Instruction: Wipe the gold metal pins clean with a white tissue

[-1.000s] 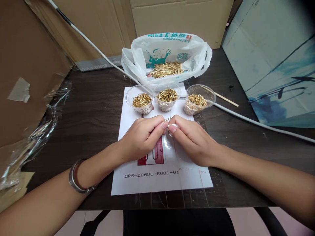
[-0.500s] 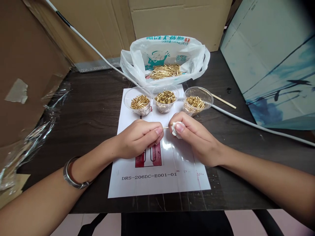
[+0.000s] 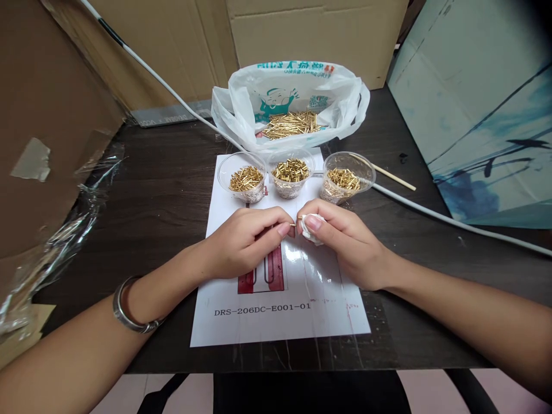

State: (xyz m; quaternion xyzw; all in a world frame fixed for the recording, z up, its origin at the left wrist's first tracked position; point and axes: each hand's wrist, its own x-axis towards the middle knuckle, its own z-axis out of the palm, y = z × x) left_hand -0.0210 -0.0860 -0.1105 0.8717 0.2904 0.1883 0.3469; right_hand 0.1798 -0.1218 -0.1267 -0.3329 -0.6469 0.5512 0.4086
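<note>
My left hand pinches a thin golden pin between thumb and forefinger, above the printed sheet. Close on its right, my right hand is closed on a crumpled white tissue, and a bit of golden metal pokes out at its fingertips. Just behind the hands stand three clear plastic cups of small golden parts: the left cup, the middle cup and the right cup.
Farther back, a white plastic bag lies open with long golden pins inside. A white cable crosses the dark table. A wooden stick lies behind the right cup. Cardboard walls the back.
The fingers of my left hand have shifted slightly right along the pin, so less of it shows between the hands. My right hand has hardly moved and keeps the tissue.
</note>
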